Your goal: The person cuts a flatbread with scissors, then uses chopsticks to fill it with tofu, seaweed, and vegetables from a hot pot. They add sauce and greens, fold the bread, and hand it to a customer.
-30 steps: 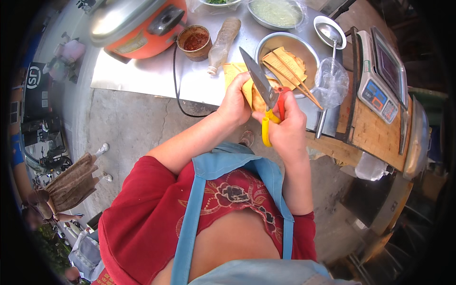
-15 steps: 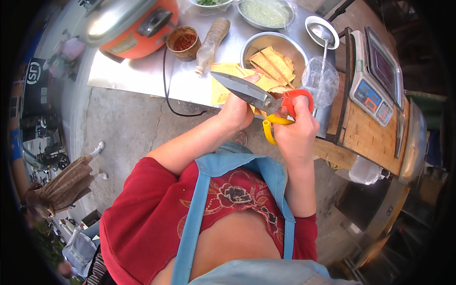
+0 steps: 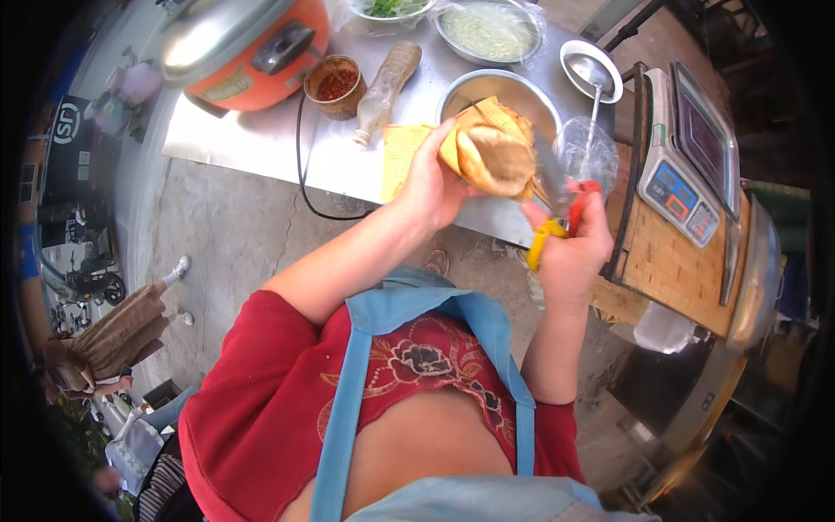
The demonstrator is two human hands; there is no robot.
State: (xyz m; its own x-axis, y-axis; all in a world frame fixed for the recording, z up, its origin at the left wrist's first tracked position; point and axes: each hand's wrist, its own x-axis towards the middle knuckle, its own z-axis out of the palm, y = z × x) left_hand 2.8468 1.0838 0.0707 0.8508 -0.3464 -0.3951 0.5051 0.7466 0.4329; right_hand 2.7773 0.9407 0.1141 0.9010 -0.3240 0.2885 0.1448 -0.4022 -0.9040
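Note:
In my left hand (image 3: 432, 184), fingers curled round it, is a flatbread (image 3: 504, 163) in a printed yellow paper bag (image 3: 474, 120). Its pale brown, hollow-looking side faces up toward me. My right hand (image 3: 574, 248) grips scissors (image 3: 553, 228) by their red and yellow handles, just right of the bread. The blades point up and away and are blurred, so I cannot tell whether they touch it. Behind the bread stands a steel basin (image 3: 448, 90), partly hidden. Another yellow paper sheet (image 3: 402, 155) lies on the table beside my left hand.
On the metal table (image 3: 261, 148) stand an orange cooker (image 3: 261, 74), a tub of red chili (image 3: 337, 85), a bottle lying down (image 3: 387, 87), a plastic-covered bowl (image 3: 491, 33) and a white bowl with a ladle (image 3: 591, 70). A scale (image 3: 683, 183) sits at right. Someone (image 3: 117, 335) is at far left.
My left hand has raised the bread in its paper and turned it toward me. The scissors swung from across the left hand to the right of the bread, as my right hand moved right and down.

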